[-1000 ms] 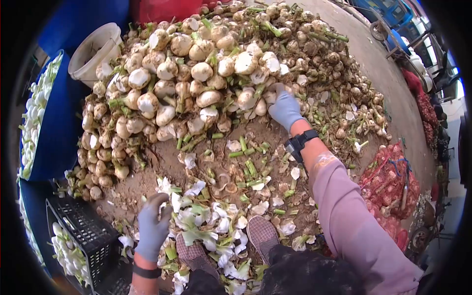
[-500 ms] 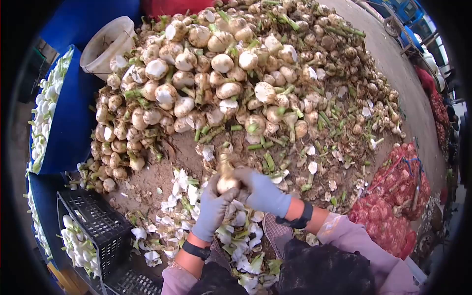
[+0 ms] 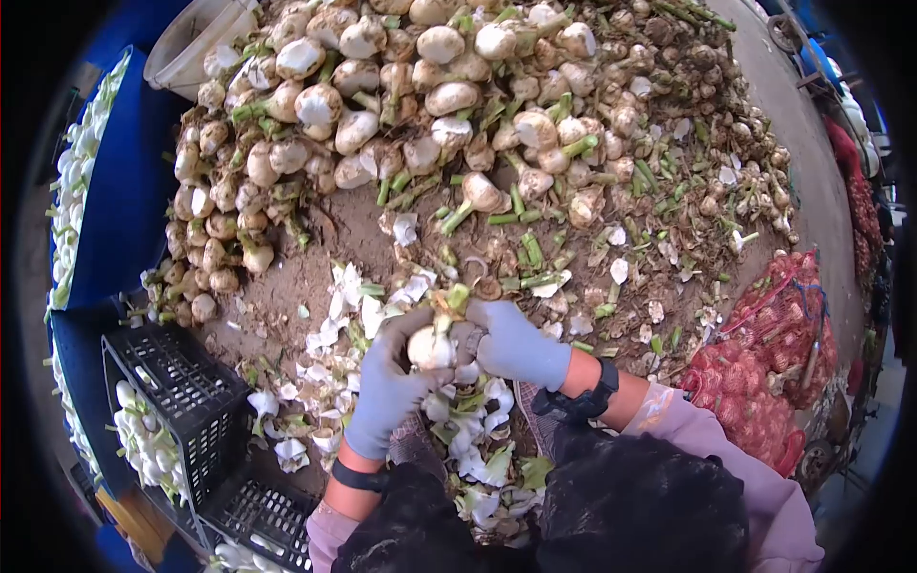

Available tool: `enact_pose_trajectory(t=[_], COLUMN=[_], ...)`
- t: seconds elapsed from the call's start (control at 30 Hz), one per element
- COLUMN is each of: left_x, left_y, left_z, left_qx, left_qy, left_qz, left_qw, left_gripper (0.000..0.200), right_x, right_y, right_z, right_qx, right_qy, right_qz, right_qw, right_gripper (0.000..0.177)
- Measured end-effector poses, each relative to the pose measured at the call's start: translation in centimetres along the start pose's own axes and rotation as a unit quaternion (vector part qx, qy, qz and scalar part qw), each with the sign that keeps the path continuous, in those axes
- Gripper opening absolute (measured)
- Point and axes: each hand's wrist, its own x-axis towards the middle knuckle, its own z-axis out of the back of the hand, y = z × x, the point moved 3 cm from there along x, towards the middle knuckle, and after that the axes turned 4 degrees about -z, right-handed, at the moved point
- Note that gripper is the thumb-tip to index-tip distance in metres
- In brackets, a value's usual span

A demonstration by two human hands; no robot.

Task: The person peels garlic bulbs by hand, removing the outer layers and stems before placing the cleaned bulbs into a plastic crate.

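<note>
My left hand [image 3: 387,377], in a soiled grey-blue glove, closes around a garlic bulb [image 3: 432,350] low in front of my body. White skin shows on the bulb, and a short greenish-brown stem [image 3: 451,300] points away from me. From the right, my gloved right hand [image 3: 511,344] has its fingers bent and gripping the bulb's side; the fingertips are partly hidden. Peeled white and green garlic skins [image 3: 478,430] lie beneath my hands, between my shoes. Beyond them is a large heap of unpeeled garlic bulbs [image 3: 353,129] with cut stems.
On the left stand a black plastic crate [image 3: 215,435] beside white peeled garlic [image 3: 148,444] and a blue container [image 3: 115,201] of white bulbs. A whitish bucket [image 3: 196,48] sits behind the heap's left end. Red mesh sacks [image 3: 755,382] of bulbs lie at right.
The view has tilted down, so the heap sits higher in frame. The held bulb now shows more white, with its stem in clear sight. My left hand has shifted slightly left.
</note>
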Motion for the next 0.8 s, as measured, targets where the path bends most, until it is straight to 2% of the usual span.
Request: enact_pose_trajectory(t=[0.07, 0.1, 0.13, 0.17, 0.23, 0.27, 0.3, 0.33, 0.37, 0.4, 0.47, 0.5, 0.53, 0.6, 0.63, 0.67, 0.7, 0.73, 0.77, 0.8], left_x=[-0.5, -0.5, -0.8, -0.9, -1.0, -1.0, -0.9, -0.9, -0.9, -1.0, -1.4, -1.5, -1.4, -0.3, -0.3, -0.3, -0.4, -1.3, -1.5, -0.5], left_y=[0.0, 0.2, 1.0, 0.9, 1.3, 0.9, 0.2, -0.2, -0.1, 0.1, 0.9, 3.3, 3.4, 3.1, 3.1, 1.6, 2.0, 1.3, 0.4, 0.0], left_z=[-0.1, 0.2, 0.1, -0.2, 0.0, 0.1, 0.0, -0.2, -0.4, -0.1, 1.2, 2.8, 2.4, 2.0, 2.4, 3.6, 3.8, 3.9, 3.5, 3.2], left_qx=[-0.246, -0.312, -0.419, -0.444, -0.48, -0.479, -0.355, -0.225, -0.156, -0.155, -0.171, -0.3, -0.299, -0.208, -0.225, 0.139, 0.084, -0.039, 0.175, 0.165], left_qy=[-0.026, 0.006, -0.018, -0.028, -0.033, -0.039, -0.055, -0.068, -0.1, -0.101, -0.041, 0.089, 0.085, -0.107, -0.127, -0.11, -0.163, -0.056, -0.083, -0.067], left_qz=[0.057, 0.033, 0.037, 0.046, 0.042, 0.04, 0.036, 0.033, -0.013, -0.012, 0.08, 0.087, 0.088, -0.011, 0.116, -0.06, -0.086, -0.075, -0.15, -0.151], left_qw=[0.967, 0.949, 0.907, 0.894, 0.875, 0.876, 0.932, 0.971, 0.983, 0.983, 0.981, 0.946, 0.946, 0.972, 0.959, 0.982, 0.979, 0.995, 0.969, 0.972], left_gripper=[0.078, 0.071, 0.064, 0.063, 0.063, 0.063, 0.064, 0.065, 0.064, 0.064, 0.054, 0.053, 0.053, 0.037, 0.053, 0.043, 0.043, 0.052, 0.055, 0.049], right_x=[0.2, 0.2, 0.2, 0.5, 0.9, 1.1, 1.5, 1.5, 1.5, 1.6, 1.8, 1.6, 1.0, -0.1, -0.4, 0.0, 1.1, 1.3, 1.5, 1.2], right_y=[-0.2, -0.3, -0.4, -0.4, -0.2, -0.1, -0.7, -1.5, -0.7, -0.6, -0.8, -0.4, -0.5, -0.5, -0.1, 0.0, -2.0, -1.1, -0.1, -0.6], right_z=[0.4, 0.3, 0.0, -0.1, -0.5, -1.0, -1.2, -1.8, -1.5, -1.3, -1.4, -1.7, -2.2, -3.0, -2.7, -2.0, -1.5, -1.9, -2.3, -2.4], right_qx=[-0.163, -0.285, -0.4, -0.395, -0.461, -0.458, -0.127, 0.222, 0.18, 0.181, 0.084, 0.072, 0.074, 0.115, 0.1, 0.013, -0.076, 0.017, -0.055, 0.012], right_qy=[0.001, -0.023, -0.049, -0.043, -0.053, -0.049, -0.02, 0.009, 0.06, 0.061, 0.079, 0.061, 0.066, 0.126, 0.144, 0.109, 0.136, 0.129, 0.169, 0.143], right_qz=[-0.008, 0.081, 0.17, 0.173, 0.22, 0.224, 0.107, -0.028, -0.071, -0.072, -0.11, -0.089, -0.089, -0.08, -0.104, -0.048, 0.01, -0.082, 0.077, -0.057], right_qw=[0.987, 0.955, 0.899, 0.902, 0.858, 0.859, 0.986, 0.974, 0.979, 0.979, 0.987, 0.992, 0.991, 0.982, 0.979, 0.993, 0.988, 0.988, 0.981, 0.988], right_gripper=[0.025, 0.026, 0.027, 0.027, 0.023, 0.023, 0.02, 0.019, 0.018, 0.018, 0.021, 0.024, 0.024, 0.023, 0.025, 0.027, 0.027, 0.026, 0.025, 0.026])
